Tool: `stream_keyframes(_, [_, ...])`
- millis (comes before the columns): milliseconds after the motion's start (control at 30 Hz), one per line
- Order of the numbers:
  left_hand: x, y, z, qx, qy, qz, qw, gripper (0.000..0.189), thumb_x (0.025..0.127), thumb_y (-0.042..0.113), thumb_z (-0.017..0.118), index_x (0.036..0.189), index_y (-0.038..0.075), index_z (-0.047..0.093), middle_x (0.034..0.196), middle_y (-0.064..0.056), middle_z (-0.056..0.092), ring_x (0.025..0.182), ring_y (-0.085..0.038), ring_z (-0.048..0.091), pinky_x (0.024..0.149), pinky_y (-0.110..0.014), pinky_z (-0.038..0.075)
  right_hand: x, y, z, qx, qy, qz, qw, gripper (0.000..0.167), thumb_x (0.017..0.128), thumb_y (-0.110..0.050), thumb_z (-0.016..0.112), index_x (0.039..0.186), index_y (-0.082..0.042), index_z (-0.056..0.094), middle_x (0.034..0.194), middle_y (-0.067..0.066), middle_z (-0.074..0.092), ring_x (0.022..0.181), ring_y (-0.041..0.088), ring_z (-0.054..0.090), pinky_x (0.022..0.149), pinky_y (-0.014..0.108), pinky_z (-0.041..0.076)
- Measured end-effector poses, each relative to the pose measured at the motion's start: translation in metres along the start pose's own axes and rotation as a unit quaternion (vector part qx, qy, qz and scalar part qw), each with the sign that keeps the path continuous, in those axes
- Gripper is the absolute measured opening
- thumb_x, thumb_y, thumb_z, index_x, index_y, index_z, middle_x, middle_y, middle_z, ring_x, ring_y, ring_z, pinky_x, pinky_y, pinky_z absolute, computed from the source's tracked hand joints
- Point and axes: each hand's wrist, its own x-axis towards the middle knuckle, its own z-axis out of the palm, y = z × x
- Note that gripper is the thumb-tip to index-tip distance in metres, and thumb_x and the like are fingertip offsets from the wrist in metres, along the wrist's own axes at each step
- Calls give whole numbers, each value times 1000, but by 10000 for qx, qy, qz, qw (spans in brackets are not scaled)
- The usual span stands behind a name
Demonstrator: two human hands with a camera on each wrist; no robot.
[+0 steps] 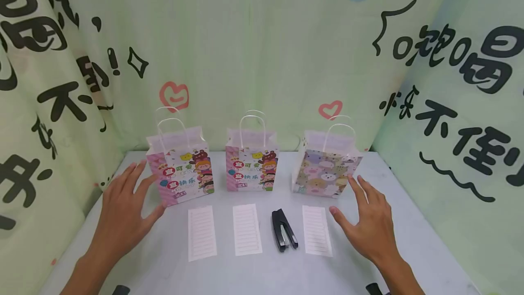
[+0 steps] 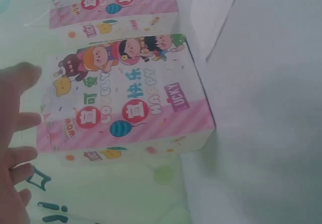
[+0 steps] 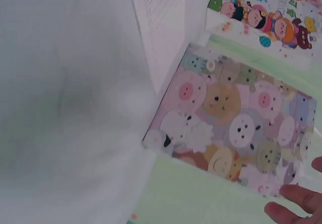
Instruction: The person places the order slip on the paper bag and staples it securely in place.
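Observation:
Three paper gift bags with white handles stand in a row on the table. The left gift bag [image 1: 180,172] and the middle gift bag [image 1: 252,170] carry pink cartoon print; the right gift bag [image 1: 327,172] shows animal faces. Beside the left bag is my left hand [image 1: 124,213], fingers spread and holding nothing; whether it touches the bag I cannot tell. My right hand [image 1: 366,220] is at the right bag's lower right side, its fingertips close to the animal print, with nothing in its grasp. In the right wrist view, fingers [image 3: 299,199] appear near the bag's edge.
In front of the bags lie three lined paper slips: a left slip [image 1: 202,233], a middle slip [image 1: 247,230] and a right slip [image 1: 317,231]. A black stapler [image 1: 284,230] rests between the middle and right slips. Printed curtains [image 1: 262,58] surround the white table [image 1: 254,277].

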Motion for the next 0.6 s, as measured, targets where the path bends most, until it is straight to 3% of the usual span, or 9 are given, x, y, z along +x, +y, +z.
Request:
stream_keyframes(167, [17, 2, -4, -132, 502, 136, 9986, 67, 67, 11, 96, 126, 0, 67, 156, -24, 52, 143, -47, 45, 101, -73, 39, 0, -21, 10, 518, 305, -383, 9975, 96, 80, -35, 87, 164, -21, 43, 160, 19, 52, 136, 45, 50, 104, 71, 36])
stream_keyframes(333, [35, 0, -7, -321, 711, 201, 9968, 66, 65, 3, 97, 124, 2, 69, 149, -25, 59, 137, -47, 51, 97, -70, 41, 0, -43, 20, 912, 311, -630, 9933, 95, 78, -34, 90, 161, -21, 47, 158, 14, 56, 134, 39, 53, 102, 62, 39])
stream_keyframes(600, [58, -9, 0, -691, 584, 109, 9958, 51, 72, 2, 95, 117, 2, 71, 137, -24, 64, 132, -47, 53, 95, -67, 40, -2, -78, 33, 1588, 49, -836, 9838, 93, 79, -35, 92, 160, -21, 48, 159, 7, 56, 140, 31, 53, 110, 61, 37])
